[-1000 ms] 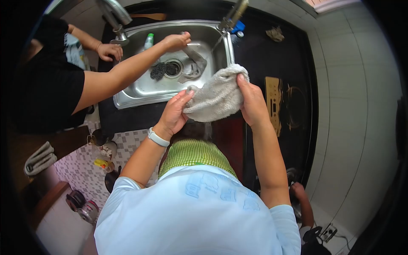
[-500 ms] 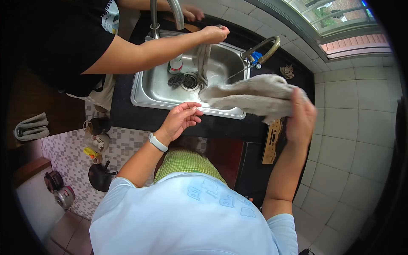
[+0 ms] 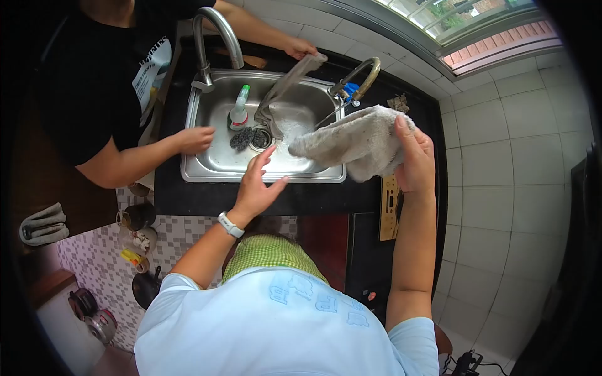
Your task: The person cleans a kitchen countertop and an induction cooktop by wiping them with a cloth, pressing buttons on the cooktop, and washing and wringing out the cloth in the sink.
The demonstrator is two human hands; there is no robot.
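Note:
My right hand (image 3: 415, 156) grips one end of a grey cloth (image 3: 364, 139), which stretches left over the sink's right front corner. My left hand (image 3: 254, 191), wearing a white wristband, is held at the front rim of the steel sink (image 3: 207, 172), fingers apart and holding nothing. A co-worker's hand (image 3: 301, 49) holds up a second grey cloth (image 3: 279, 91) that hangs into the basin. The co-worker's other hand (image 3: 197, 140) is over the sink's left edge. In the basin are a dark scouring pad (image 3: 241, 139), beside the drain, and a bottle with a green cap (image 3: 239, 113).
Two faucets, a tall one (image 3: 216, 25) at the left and a brass-tipped one (image 3: 367, 78) at the right, rise behind the sink. A crumpled rag (image 3: 398, 103) lies on the dark counter. A gold panel (image 3: 389, 207) is near my right forearm.
My left hand has let go of the cloth and its fingers have spread. My right hand has moved right with the cloth. The co-worker's hands have moved apart, one lifting the other cloth toward the back.

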